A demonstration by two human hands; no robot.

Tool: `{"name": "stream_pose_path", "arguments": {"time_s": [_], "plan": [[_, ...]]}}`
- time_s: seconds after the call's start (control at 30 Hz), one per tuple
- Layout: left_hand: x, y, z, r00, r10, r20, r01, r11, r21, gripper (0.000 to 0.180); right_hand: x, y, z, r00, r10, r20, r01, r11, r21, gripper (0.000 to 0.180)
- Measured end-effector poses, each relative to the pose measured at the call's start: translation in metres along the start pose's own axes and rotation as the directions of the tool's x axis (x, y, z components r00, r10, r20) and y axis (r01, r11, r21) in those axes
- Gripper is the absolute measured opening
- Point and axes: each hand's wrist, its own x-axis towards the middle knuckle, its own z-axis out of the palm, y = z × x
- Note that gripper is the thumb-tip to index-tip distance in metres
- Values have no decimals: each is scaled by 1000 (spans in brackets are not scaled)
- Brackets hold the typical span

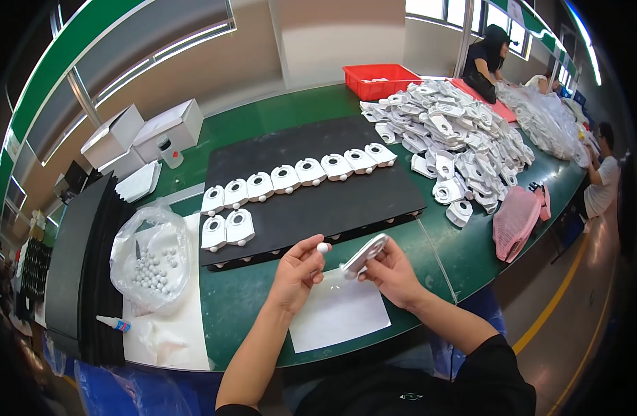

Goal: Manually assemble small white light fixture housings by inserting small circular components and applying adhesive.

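Between the fingertips of my left hand [301,275] is a small white ball [323,247]. My right hand [395,272] grips a white plastic housing [363,256], tilted and held just right of the ball; the two are apart. A sheet of white paper [339,315] lies on the green table below both hands. Beyond them, a black foam board [318,215] carries a long row of similar white housings [284,179] with round dark-ringed openings, plus a short row of two [239,227] at its left. Small white balls show at their lower edges.
At the left are a clear bag of white balls [152,270], a small glue bottle [113,323], stacked black boards [83,270] and white boxes [169,128]. A big heap of housings [464,132], a red bin [381,82] and a pink cap [516,223] occupy the right. Other people sit farther off.
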Motion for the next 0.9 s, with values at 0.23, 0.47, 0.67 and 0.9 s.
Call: {"name": "stream_pose_path", "arguments": {"time_s": [0.23, 0.47, 0.67, 0.9], "plan": [[-1, -8, 2, 1000, -14, 27, 5, 947, 321, 21, 0, -8, -5, 991, 130, -12, -119, 937, 329, 26], [-5, -6, 12, 997, -31, 68, -1, 903, 431, 27, 0, -5, -10, 997, 69, 35, -76, 947, 311, 26], [-3, -12, 8, 994, 62, 95, -99, 889, 448, 25, 0, -4, -8, 999, 20, 32, -27, 969, 248, 25], [-6, -8, 14, 998, -2, 66, -27, 898, 439, 21, 0, -1, -10, 999, -11, 37, 4, 979, 204, 23]]}}
